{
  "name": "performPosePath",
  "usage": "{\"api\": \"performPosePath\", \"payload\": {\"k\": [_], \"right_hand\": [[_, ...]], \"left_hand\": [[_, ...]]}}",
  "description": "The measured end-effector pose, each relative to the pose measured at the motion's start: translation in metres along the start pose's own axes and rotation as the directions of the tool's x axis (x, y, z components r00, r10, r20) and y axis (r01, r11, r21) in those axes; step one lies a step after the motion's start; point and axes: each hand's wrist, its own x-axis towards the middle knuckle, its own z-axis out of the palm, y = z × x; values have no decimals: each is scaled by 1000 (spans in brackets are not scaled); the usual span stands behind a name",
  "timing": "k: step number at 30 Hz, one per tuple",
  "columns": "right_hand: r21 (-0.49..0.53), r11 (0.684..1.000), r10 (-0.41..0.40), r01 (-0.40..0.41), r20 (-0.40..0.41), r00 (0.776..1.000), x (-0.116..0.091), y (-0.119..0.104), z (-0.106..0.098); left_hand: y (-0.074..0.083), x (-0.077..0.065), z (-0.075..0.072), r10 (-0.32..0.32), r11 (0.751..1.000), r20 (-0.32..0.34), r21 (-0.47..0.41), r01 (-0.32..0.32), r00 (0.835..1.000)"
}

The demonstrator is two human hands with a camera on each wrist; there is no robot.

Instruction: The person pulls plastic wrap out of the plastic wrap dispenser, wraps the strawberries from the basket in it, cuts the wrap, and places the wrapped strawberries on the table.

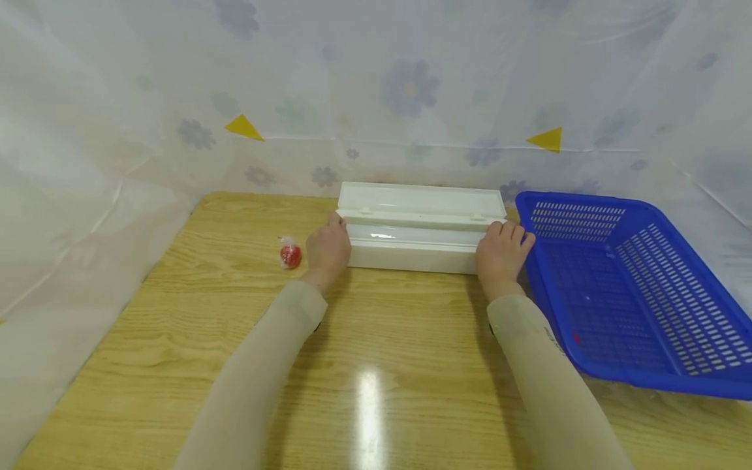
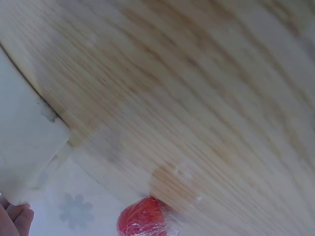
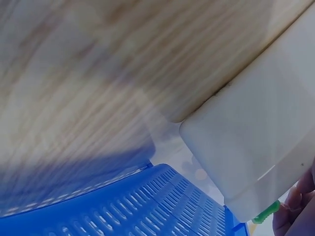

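White plastic, apparently: gripping a long, open-lidded rectangular box (image 1: 412, 259) at both ends with curled left hand (image 1: 329, 250) and right hand (image 1: 502, 254); likely feeling light, stiff, slippery, wanting end holds.

You face a pale, flowered sheet (image 1: 458, 52) (two yellow triangles (image 1: 243, 127) on it) behind a glossy wood-grain table (image 1: 423, 339).

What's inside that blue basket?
Inside the blue basket, a small red spot shows by the left rim, too small to identify; otherwise only floor and slotted walls show. The rim hides the left and near walls' inner faces.
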Motion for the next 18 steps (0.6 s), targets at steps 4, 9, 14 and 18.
{"api": "performPosePath", "payload": {"k": [4,9,14,18], "right_hand": [[-10,1000,-8,8,21,1000,0,2,-2],[-1,1000,-3,3,38,999,2,4,-8],[93,995,38,-40,25,999,2,4,-16],[217,973,89,-81,-29,996,2,3,-22]], "left_hand": [[0,-1,-3,-3,1000,22,-24,4,1000],[1,-1,-6,-13,999,54,-50,16,998],[1,-1,-6,-17,997,66,-70,21,998],[0,0,-6,-44,993,58,-109,50,997]]}}
